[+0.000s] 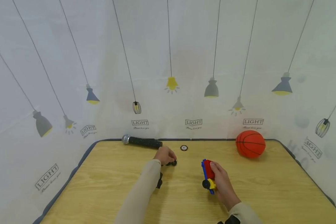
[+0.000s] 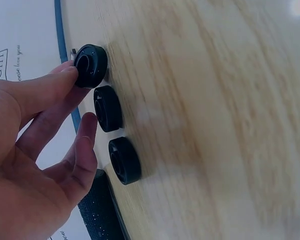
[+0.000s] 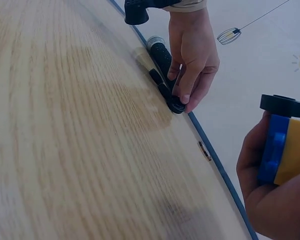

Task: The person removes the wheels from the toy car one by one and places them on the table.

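One block-built toy vehicle (image 1: 208,169), with one visible mounted wheel (image 1: 205,184), is over the table (image 1: 106,183); the right hand (image 1: 223,182) grip clasps it. The left hand (image 1: 164,155) grip pinches one black wheel (image 2: 99,65), in line with two loose wheels (image 2: 133,157). Beyond: one microphone (image 1: 144,142), one round chip (image 1: 184,148), one red ball (image 1: 250,144).

the left sleeve (image 1: 138,194) is long, plain and pale cream, with soft creases in the cloth, and it ends in a cuff (image 3: 190,6) at the wrist. the right sleeve (image 1: 245,214) is of a similar cream, with just its end in view. each wrist carries a black fitting: the left fitting (image 3: 136,12) has a smooth, rounded end, while the right fitting (image 1: 231,220) is cut off by the lower edge. the left hand (image 1: 164,155) and right hand (image 1: 222,183) are bare.
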The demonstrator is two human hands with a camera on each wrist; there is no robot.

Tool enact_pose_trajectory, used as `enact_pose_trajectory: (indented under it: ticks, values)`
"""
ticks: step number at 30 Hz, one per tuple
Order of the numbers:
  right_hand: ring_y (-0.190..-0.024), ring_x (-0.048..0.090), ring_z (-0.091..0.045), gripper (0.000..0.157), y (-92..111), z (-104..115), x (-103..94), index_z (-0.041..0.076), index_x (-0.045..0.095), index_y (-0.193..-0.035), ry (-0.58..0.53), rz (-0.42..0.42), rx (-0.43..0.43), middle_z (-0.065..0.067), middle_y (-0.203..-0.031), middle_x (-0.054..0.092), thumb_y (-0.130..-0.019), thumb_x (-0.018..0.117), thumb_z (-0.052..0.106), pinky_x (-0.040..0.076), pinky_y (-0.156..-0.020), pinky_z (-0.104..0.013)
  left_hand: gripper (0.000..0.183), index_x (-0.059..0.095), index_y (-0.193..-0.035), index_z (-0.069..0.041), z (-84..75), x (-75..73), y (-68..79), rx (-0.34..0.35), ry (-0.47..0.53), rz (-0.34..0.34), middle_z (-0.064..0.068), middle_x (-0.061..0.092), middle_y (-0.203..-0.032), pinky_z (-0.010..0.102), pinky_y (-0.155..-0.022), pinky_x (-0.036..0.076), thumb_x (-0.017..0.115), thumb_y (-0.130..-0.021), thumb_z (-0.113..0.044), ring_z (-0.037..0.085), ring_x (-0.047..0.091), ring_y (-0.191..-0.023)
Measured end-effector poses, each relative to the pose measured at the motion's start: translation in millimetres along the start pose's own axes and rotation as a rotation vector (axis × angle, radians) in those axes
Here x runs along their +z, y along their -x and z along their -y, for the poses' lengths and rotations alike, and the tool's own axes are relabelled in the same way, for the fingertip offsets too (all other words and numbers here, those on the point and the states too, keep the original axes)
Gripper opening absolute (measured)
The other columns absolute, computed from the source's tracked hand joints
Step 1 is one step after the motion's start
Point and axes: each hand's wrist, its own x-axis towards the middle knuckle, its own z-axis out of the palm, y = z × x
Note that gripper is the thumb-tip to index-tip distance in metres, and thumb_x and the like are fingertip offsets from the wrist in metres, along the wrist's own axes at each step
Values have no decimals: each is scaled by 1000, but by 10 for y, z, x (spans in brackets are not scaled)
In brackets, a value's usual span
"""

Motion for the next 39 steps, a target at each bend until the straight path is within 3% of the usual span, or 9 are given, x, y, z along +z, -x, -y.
enact_pose_trajectory:
  ticks: [17,26,30,34,39]
  values:
    - [-116,38,-25,63,4,-17,-22,10,29,-155,5,19,-13,-17,-147,34,-108,30,50,43,-85,-22,10,81,-84,-15,34,14,-103,13,-27,-9,2,79,-90,37,-81,58,74,-90,-9,18,69,-87]
    - [-121,35,-27,63,13,-27,-30,10,25,-158,-9,24,9,-18,-154,28,-108,29,50,42,-89,-23,11,80,-95,-9,-77,-85,-43,-8,-11,-8,6,78,-97,35,-77,59,69,-93,-9,18,71,-86]
    - [-122,35,-27,64,27,-2,-39,10,23,-159,-5,23,13,-19,-155,27,-108,29,49,42,-89,-21,17,77,-107,-5,-189,-207,-3,56,-4,-26,9,78,-101,37,-80,59,65,-97,-10,22,73,-92]
    - [-123,35,-27,65,34,28,-52,11,22,-159,2,18,17,-19,-156,27,-108,30,50,42,-90,-20,19,75,-112,-6,-290,-308,69,108,47,-37,8,77,-105,40,-86,58,62,-99,-12,25,72,-99]
    - [-117,37,-24,64,39,49,-63,11,24,-158,1,17,16,-17,-150,31,-108,28,50,43,-86,-21,17,75,-109,-12,-446,-293,261,196,145,-27,6,78,-104,40,-87,58,60,-101,-16,27,72,-102]
